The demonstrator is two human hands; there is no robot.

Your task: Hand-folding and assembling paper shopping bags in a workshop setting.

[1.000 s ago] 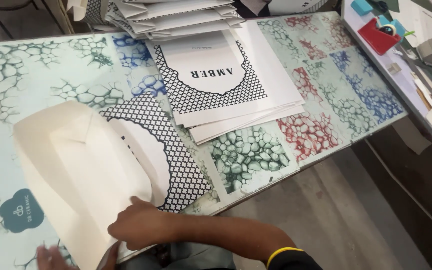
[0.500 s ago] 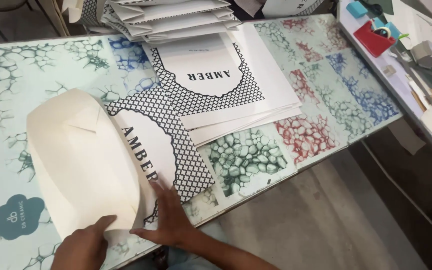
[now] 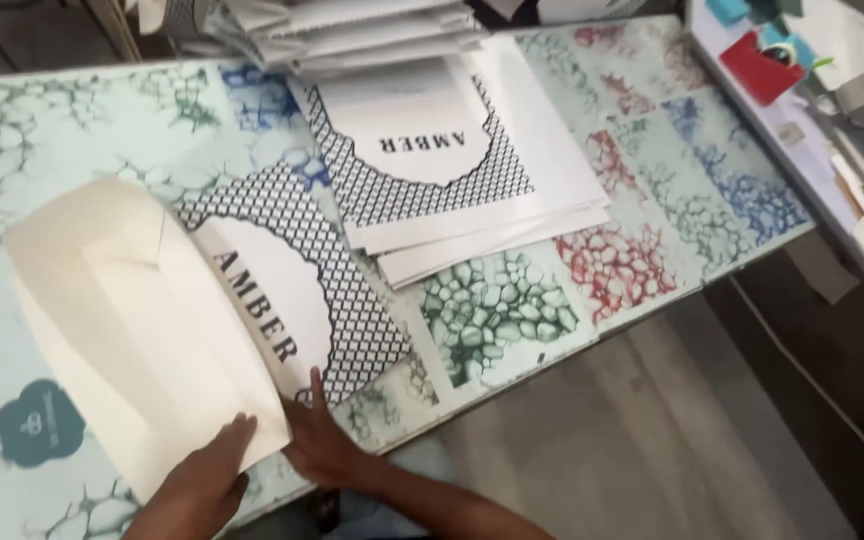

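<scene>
Biggest worry here, I reckon: the long table with the mottled green, blue and red cell-pattern top [image 3: 492,320] looks slick, so the big flat white paper bag with the black mesh print [image 3: 202,310], lying near the front edge, could skid or crease crooked if either palm pushes unevenly. The left hand [image 3: 197,485] lies flat and open on the plain folded-over flap, the right hand [image 3: 324,445] presses open-fingered beside the printed part, neither pinching anything. Smaller risk: bumping the stack of matching printed bags [image 3: 452,170] just beyond.

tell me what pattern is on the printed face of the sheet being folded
A black net-like mesh around a white scalloped patch, on the sheet; head view.
</scene>
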